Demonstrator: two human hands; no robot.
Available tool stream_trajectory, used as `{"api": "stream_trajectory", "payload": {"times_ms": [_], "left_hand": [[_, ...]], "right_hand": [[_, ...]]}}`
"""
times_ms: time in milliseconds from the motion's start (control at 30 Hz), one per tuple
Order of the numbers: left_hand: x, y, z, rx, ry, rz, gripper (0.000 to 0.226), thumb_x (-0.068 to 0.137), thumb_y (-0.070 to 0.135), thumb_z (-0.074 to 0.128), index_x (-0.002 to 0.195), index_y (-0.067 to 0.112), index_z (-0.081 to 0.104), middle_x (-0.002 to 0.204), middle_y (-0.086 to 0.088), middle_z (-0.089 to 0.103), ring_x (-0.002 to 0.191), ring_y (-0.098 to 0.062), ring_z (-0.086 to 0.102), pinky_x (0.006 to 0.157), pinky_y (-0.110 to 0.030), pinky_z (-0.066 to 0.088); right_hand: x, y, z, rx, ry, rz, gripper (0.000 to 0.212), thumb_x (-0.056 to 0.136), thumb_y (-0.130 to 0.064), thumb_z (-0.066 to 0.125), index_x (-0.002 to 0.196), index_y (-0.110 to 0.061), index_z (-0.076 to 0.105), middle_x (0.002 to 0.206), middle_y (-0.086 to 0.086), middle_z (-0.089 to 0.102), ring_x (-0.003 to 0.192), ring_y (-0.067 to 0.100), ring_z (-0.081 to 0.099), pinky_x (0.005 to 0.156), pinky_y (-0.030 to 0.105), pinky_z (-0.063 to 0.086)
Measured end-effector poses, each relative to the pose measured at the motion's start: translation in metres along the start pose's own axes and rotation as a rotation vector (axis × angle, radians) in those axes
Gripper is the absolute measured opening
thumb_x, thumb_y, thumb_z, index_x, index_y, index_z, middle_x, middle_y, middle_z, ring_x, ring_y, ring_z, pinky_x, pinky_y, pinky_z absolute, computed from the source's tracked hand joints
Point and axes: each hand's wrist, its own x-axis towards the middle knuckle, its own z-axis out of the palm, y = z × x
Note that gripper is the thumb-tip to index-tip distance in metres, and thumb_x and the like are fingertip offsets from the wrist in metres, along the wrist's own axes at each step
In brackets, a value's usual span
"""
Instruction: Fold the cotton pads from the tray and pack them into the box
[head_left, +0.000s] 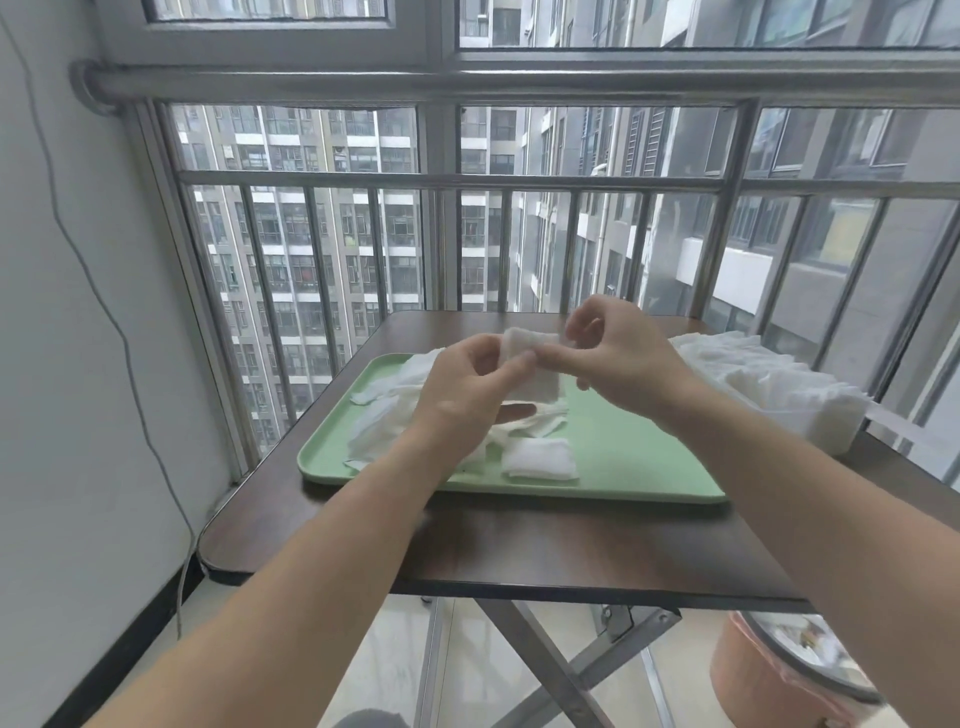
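A thin cable hangs down the wall at far left. Beside it stands the dark worktop, set against a railed window. A green tray lies across the worktop's middle. On the tray's left half sits a loose heap of unfolded pads, overlapping one another.

The left hand is raised above that heap. Its fingers are curled and its thumb pinches the left edge of a white pad. The pad is held in the air over the tray, between both hands, clear of the pads below. Under it, near the tray's front edge, lies one folded pad, just beside the heap.

The right hand pinches the same raised pad at its upper right edge, thumb and forefinger closed on it, the other fingers bent.

Further right, apart from the tray, a pale box stands at the worktop's right edge, filled with a row of packed pads. Below it, on the floor, stands a reddish tub.
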Motion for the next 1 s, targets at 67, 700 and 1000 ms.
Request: {"api": "stream_trajectory", "payload": {"times_ms": [67,700,1000], "left_hand": [[0.002,-0.003,-0.003,0.032,0.103,0.020,0.008,0.095,0.007,0.065,0.102,0.008,0.068,0.096,-0.008,0.072,0.091,-0.024,0.073,0.071,-0.034,0.062],[0.005,-0.006,-0.007,0.032,0.238,0.007,0.011,0.093,0.004,0.060,0.100,0.007,0.067,0.094,-0.006,0.069,0.079,-0.015,0.071,0.064,-0.030,0.060],[0.003,-0.007,-0.006,0.025,0.192,0.032,0.011,0.089,0.011,0.075,0.100,0.011,0.071,0.096,-0.012,0.074,0.084,-0.019,0.074,0.063,-0.028,0.059]], "right_hand": [[-0.004,0.002,0.005,-0.055,-0.013,0.042,0.033,0.092,-0.041,0.069,0.089,-0.010,0.059,0.077,0.006,0.067,0.062,0.017,0.066,0.055,0.026,0.046],[-0.020,0.000,0.010,-0.244,-0.446,0.043,0.022,0.080,-0.019,0.079,0.076,-0.021,0.057,0.078,-0.004,0.057,0.062,0.009,0.048,0.053,0.015,0.037],[-0.020,0.000,-0.028,0.247,-0.425,0.009,0.032,0.080,0.010,0.075,0.096,-0.013,0.058,0.089,0.012,0.071,0.078,0.018,0.064,0.068,0.025,0.053]]}}
